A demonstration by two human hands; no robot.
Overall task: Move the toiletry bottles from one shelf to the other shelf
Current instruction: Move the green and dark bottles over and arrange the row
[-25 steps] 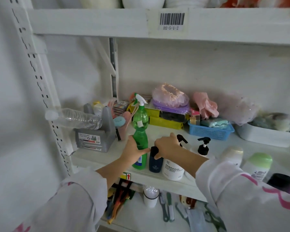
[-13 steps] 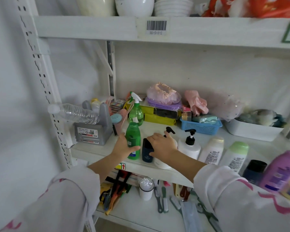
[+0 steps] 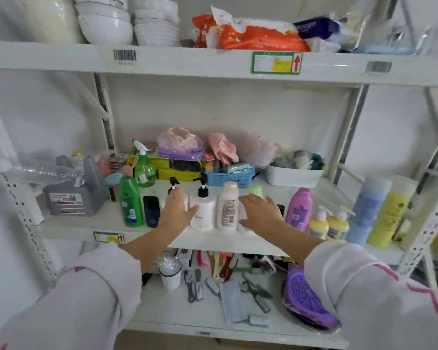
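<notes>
Toiletry bottles stand in a row along the near edge of the middle shelf (image 3: 68,227) of a white metal rack. From left to right: a tall green bottle (image 3: 130,202), a small dark bottle (image 3: 151,210), two white pump bottles, the right one (image 3: 202,210) in plain sight, a pale squeeze bottle (image 3: 228,207) with a printed label, a green-capped bottle (image 3: 255,191) mostly hidden, a pink bottle (image 3: 298,209), two small yellow pump bottles (image 3: 319,223), then a blue cylinder (image 3: 369,210) and a yellow cylinder (image 3: 392,210).

My left hand (image 3: 178,210) is spread, palm laid over the left white pump bottle (image 3: 173,184) (only its black pump head shows above my fingers), thumb touching the side of the right one. My right hand (image 3: 259,210) is also spread, fingers apart, in front of the green-capped bottle, just right of the pale squeeze bottle; I cannot tell if it touches either. Neither hand grips anything.

Farther back on the same shelf sit a green spray bottle (image 3: 144,168), a blue basket (image 3: 229,178) and a white tub (image 3: 292,175). The lower shelf (image 3: 162,317) holds brushes, combs and a purple mat (image 3: 306,296). White bowls (image 3: 105,27) are stacked on the top shelf (image 3: 187,63).
</notes>
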